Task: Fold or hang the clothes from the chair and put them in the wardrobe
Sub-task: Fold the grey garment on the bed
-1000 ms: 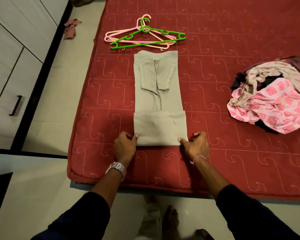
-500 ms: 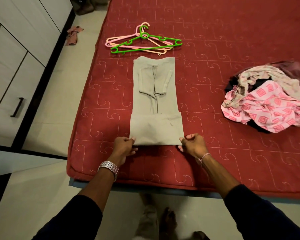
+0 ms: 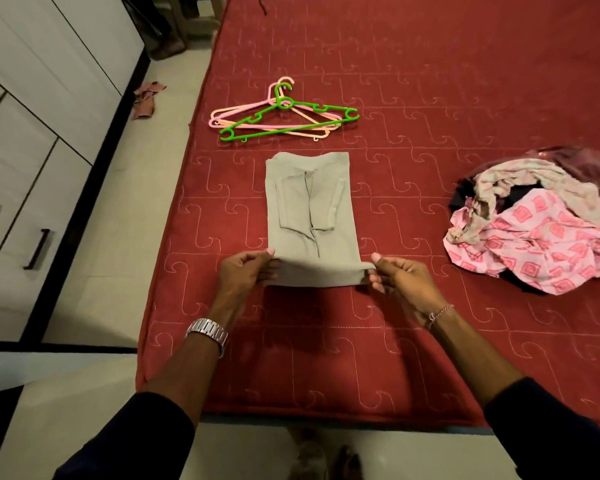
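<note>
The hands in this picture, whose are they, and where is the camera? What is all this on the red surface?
No machine here: a person wears a camera on the head, looking forward and down, so you see their own two arms. The left hand, with a watch, and the right hand, with a bracelet, each pinch a near corner of a grey garment, lifting its folded end off the red mattress. The rest of the garment lies flat. Beyond it lie plastic hangers, green and pink. To the right sits a pile of unfolded clothes. On the left are white wardrobe doors with dark handles.
</note>
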Demonstrator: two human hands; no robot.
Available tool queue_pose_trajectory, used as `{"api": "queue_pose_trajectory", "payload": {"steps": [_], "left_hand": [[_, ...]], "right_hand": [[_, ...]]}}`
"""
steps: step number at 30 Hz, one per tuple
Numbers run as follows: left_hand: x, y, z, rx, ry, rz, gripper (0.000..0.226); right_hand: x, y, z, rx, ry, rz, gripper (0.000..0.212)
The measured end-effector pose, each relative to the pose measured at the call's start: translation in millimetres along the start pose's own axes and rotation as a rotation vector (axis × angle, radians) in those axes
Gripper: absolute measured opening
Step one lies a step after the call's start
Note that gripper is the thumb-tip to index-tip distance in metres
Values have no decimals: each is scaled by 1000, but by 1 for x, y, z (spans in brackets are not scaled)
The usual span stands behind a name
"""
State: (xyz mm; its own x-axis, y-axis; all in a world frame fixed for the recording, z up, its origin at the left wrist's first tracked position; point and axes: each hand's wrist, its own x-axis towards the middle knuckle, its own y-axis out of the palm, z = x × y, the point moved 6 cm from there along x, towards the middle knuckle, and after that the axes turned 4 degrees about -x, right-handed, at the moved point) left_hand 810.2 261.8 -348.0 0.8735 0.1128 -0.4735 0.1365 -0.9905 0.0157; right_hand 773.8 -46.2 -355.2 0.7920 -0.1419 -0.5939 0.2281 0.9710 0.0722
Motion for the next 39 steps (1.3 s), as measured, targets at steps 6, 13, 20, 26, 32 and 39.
{"api": "queue_pose_trajectory", "payload": {"steps": [6,13,20,26,32,39], "left_hand": [[70,10,-20,17,9,-16,15],[131,24,-13,51,-8,-7,23],[121,45,0,746,485,-73,50],[123,82,40,1347,749,236,70],[127,75,49,1345,770,279,82],[104,43,54,1499,799,435,104]], "right_hand": [[54,25,47,-24,-89,-55,25],[127,43,49,-237,-104,-235,18],[127,71,26,-1116,-564,-284,50],[141,89,-17,-1495,-615,-135,59],[146,85,-21,-1578,-562,-122,72],[117,57,-29,-1672,-727,169,100]]}}
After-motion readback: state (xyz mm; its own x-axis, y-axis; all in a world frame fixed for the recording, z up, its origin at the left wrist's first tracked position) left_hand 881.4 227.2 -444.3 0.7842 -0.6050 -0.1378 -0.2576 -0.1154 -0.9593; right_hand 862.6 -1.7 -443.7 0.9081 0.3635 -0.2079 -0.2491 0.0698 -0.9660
